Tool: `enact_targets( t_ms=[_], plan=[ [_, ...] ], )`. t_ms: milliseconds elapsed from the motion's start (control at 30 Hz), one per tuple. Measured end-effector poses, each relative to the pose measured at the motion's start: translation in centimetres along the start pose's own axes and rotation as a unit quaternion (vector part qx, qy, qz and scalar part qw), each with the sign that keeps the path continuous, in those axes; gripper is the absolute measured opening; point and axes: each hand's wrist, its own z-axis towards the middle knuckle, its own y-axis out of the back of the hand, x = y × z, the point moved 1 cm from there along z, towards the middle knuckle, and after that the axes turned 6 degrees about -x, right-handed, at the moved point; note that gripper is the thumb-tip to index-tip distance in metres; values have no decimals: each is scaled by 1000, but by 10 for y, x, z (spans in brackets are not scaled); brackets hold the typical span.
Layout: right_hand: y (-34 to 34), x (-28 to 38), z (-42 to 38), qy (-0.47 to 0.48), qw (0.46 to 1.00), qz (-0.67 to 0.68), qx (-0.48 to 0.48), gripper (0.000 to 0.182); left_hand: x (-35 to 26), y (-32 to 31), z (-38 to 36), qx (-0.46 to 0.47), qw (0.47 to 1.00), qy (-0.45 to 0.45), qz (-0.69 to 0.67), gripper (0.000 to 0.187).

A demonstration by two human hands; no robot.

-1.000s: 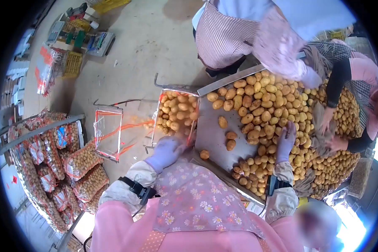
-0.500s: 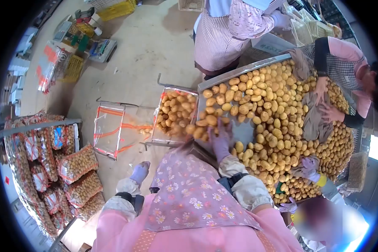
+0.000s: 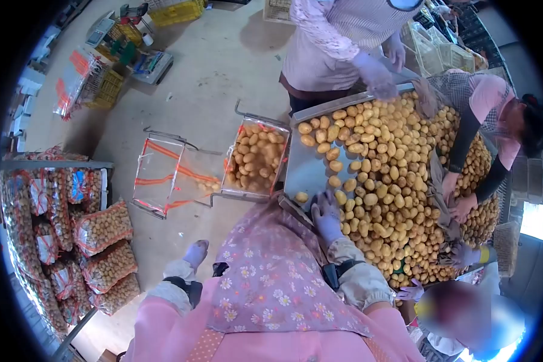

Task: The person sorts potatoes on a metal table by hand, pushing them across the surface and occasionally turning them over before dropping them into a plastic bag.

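My right hand (image 3: pixel 326 216), in a pale purple glove, rests fingers spread on the metal sorting table (image 3: pixel 308 172), at the near edge of the heap of potatoes (image 3: pixel 392 199). A single potato (image 3: pixel 301 196) lies just left of its fingers. Left of the table's lip, a clear bag with red stripes (image 3: pixel 224 175) hangs in a metal frame and holds many potatoes (image 3: pixel 254 158). My left hand (image 3: pixel 196 253), gloved too, hangs low over the floor beside my flowered apron (image 3: pixel 271 271). Its fingers are curled together, with nothing visible in them.
A second metal frame (image 3: pixel 157 175) with an open striped bag stands further left. Filled potato bags (image 3: pixel 105 229) are stacked at lower left. Co-workers stand around the table: one at the far side (image 3: pixel 338 48), one at right (image 3: pixel 492 114), one at lower right (image 3: pixel 464 301). Yellow crates (image 3: pixel 105 87) sit behind.
Potatoes that were sliding past my right hand toward the bag have left the table's lip, baring more metal. My right hand has moved back toward the heap; the far co-worker now reaches over the potatoes.
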Motion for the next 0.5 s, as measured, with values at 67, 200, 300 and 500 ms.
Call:
enact_targets(
  t_ms=[67,200,300,500],
  plan=[
    [-9,26,13,58,995,-55,-66,48,11,-9,-1,-22,1000,-18,4,15],
    [-19,78,40,104,989,-35,97,39,7,3,9,-25,1000,-16,7,11],
    [-20,58,26,107,986,-44,121,34,1,16,13,-37,995,73,-48,11],
    [29,-12,-25,97,987,-108,63,31,34,-27,-28,-98,992,71,-40,22]
  ],
)
